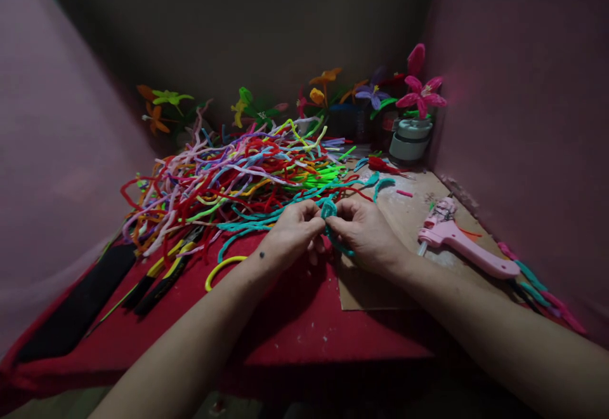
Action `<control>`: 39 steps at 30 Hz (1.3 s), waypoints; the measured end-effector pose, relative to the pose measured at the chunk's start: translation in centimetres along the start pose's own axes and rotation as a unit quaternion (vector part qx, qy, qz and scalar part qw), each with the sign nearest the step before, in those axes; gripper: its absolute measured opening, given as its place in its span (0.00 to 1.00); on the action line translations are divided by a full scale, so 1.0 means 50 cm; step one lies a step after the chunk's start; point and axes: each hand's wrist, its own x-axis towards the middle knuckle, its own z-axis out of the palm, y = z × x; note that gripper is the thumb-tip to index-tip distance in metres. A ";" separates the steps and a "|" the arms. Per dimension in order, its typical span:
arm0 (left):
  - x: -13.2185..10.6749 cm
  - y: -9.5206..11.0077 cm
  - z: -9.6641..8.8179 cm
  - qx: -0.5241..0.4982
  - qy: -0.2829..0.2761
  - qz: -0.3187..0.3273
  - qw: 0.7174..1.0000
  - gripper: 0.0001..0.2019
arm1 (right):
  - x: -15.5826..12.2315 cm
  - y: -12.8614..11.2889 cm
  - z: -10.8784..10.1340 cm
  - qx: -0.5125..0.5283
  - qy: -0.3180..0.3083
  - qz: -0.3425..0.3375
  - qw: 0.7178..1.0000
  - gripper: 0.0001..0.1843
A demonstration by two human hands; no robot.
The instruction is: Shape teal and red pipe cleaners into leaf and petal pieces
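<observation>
Between my two hands is a teal pipe cleaner [328, 209], bent into a small rounded loop, with a tail hanging below. My left hand [299, 225] pinches its left side, fingers curled. On the other side my right hand [361, 225] grips it between thumb and fingers. Which fingertips press where is partly hidden. Just behind the hands, more teal pipe cleaners [252, 221] trail out of a large tangled heap of colourful pipe cleaners [228, 171].
Yellow-black pliers [166, 273] and a black flat case [78, 301] lie left on the red cloth [304, 336]. At right, a pink glue gun [466, 244] rests on cardboard [375, 292]. Pipe-cleaner flowers [422, 94] line the back, one in a grey-green container [410, 143].
</observation>
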 end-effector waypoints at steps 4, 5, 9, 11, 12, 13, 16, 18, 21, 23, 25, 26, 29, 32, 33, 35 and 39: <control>0.004 0.000 0.006 0.036 0.005 0.002 0.999 0.07 | -0.002 0.005 0.001 -0.041 0.009 -0.031 0.999 0.04; 0.005 0.000 0.007 0.043 0.011 0.005 0.999 0.07 | -0.002 0.006 0.002 -0.047 0.014 -0.038 0.998 0.05; 0.005 0.007 0.011 0.028 0.023 -0.006 0.999 0.09 | -0.003 0.004 0.007 -0.035 0.026 -0.026 0.999 0.06; 0.003 0.013 0.010 0.017 0.023 -0.006 1.000 0.10 | -0.004 0.000 0.009 -0.008 0.026 -0.008 1.000 0.05; 0.003 0.016 0.008 0.014 0.023 -0.005 1.000 0.10 | -0.003 -0.001 0.009 0.008 0.023 0.002 1.000 0.04; 0.003 0.017 0.005 0.013 0.020 -0.005 1.000 0.10 | -0.003 -0.002 0.010 0.026 0.019 0.011 0.999 0.04; 0.005 0.014 -0.011 0.006 -0.013 -0.002 1.000 0.08 | 0.000 -0.001 0.010 0.089 -0.009 0.033 0.995 0.02; 0.008 0.007 -0.024 -0.006 -0.045 0.001 0.999 0.06 | 0.001 0.001 0.010 0.121 -0.030 0.043 0.991 0.01; 0.014 -0.003 -0.039 -0.021 -0.075 0.007 0.997 0.04 | -0.001 0.002 0.012 0.126 -0.041 0.034 0.991 0.01; 0.015 -0.006 -0.043 -0.025 -0.078 0.010 0.997 0.03 | -0.004 0.001 0.015 0.119 -0.036 0.026 0.992 0.02; 0.015 -0.007 -0.045 -0.031 -0.082 0.008 0.996 0.03 | -0.005 0.000 0.016 0.121 -0.043 0.029 0.991 0.02; 0.015 -0.007 -0.045 -0.036 -0.084 0.005 0.996 0.03 | -0.004 0.001 0.016 0.127 -0.050 0.035 0.990 0.02; 0.013 -0.007 -0.047 -0.047 -0.075 -0.001 0.996 0.01 | 0.000 0.004 0.012 0.165 -0.072 0.055 0.982 0.03; 0.011 -0.006 -0.049 -0.055 -0.069 -0.002 0.996 0.01 | 0.004 0.008 0.007 0.215 -0.087 0.080 0.969 0.05; 0.009 -0.005 -0.050 -0.057 -0.072 -0.002 0.996 0.01 | 0.004 0.009 0.006 0.231 -0.093 0.086 0.965 0.06; 0.006 -0.002 -0.050 -0.055 -0.079 -0.003 0.995 0.02 | 0.003 0.011 0.005 0.257 -0.104 0.085 0.957 0.07; -0.001 0.006 -0.046 -0.025 -0.086 0.006 0.996 0.03 | 0.002 0.015 0.006 0.272 -0.115 0.066 0.953 0.09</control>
